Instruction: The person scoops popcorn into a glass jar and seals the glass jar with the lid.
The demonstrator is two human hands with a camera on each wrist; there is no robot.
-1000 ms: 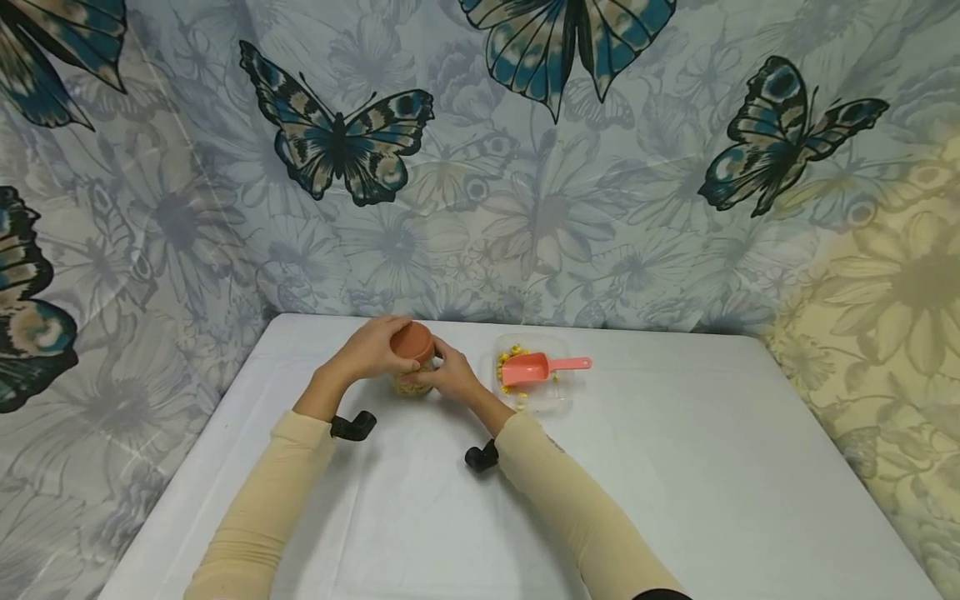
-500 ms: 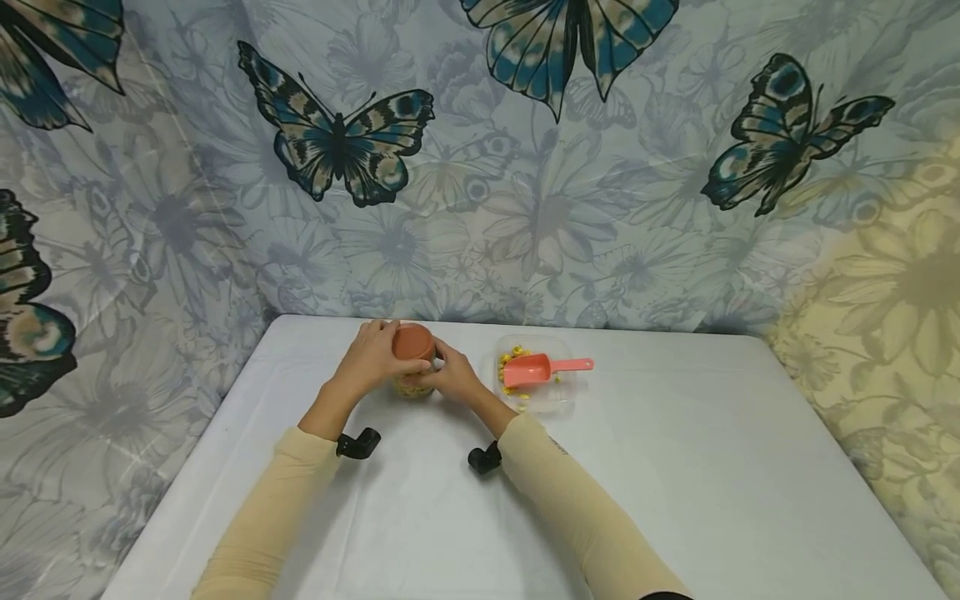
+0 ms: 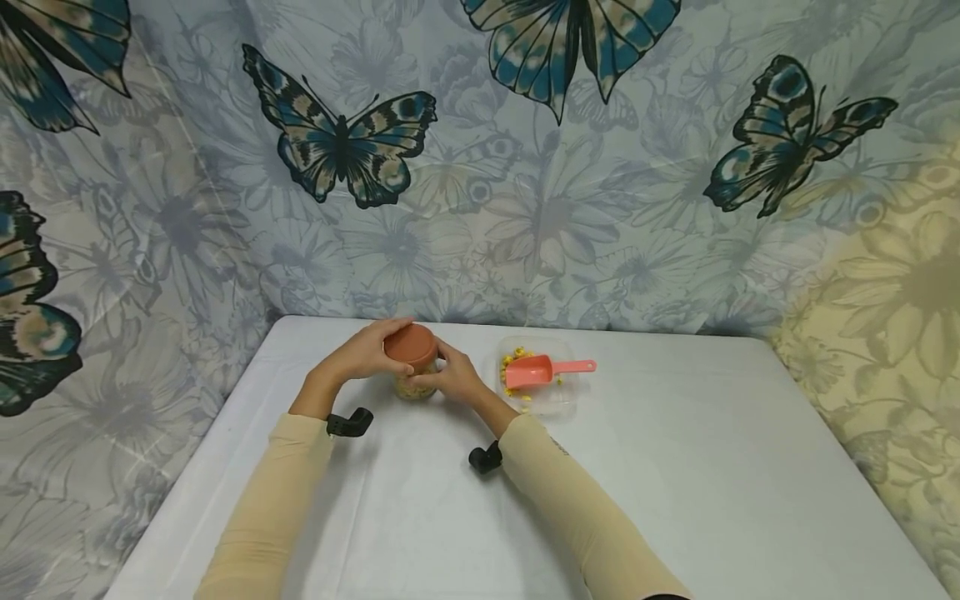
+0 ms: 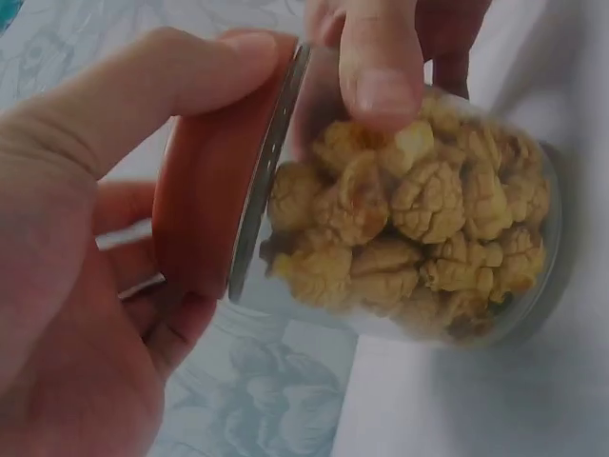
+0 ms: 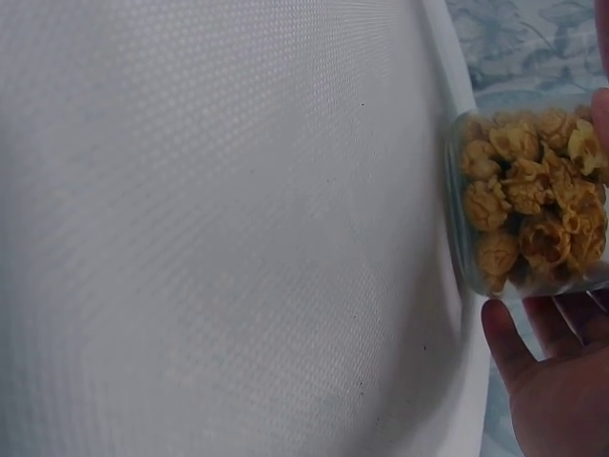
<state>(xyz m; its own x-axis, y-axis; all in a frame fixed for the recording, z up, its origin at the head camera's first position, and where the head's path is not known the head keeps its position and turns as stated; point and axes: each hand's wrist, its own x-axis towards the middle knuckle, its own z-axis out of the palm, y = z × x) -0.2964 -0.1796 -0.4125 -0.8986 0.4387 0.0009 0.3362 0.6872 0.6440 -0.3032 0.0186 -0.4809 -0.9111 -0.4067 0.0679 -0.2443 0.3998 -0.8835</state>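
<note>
A clear glass jar [image 3: 415, 390] of caramel-coloured popcorn [image 4: 409, 219] stands upright on the white table, left of centre. On its mouth sits a reddish-brown lid [image 3: 410, 343] with a grey edge along its bottom in the left wrist view. My left hand [image 3: 363, 354] grips that lid, thumb on the near side and fingers round the far side. Lower down, my right hand [image 3: 456, 377] holds the jar's glass side, its thumb [image 4: 385, 90] pressed near the top. The right wrist view shows the jar's base against the tablecloth; the lid lies outside that view.
Right of the jar is a clear plastic tub [image 3: 558, 404] with yellow popcorn pieces [image 3: 517, 354] in it. A coral-pink scoop [image 3: 531, 372] lies across the tub, handle to the right. The white tabletop [image 3: 712, 467] meets a butterfly-print cloth behind.
My left hand drew back towards me, then returned to the far side, turning about the lid. The lid has shifted slightly left. The right hand and jar have stayed nearly still.
</note>
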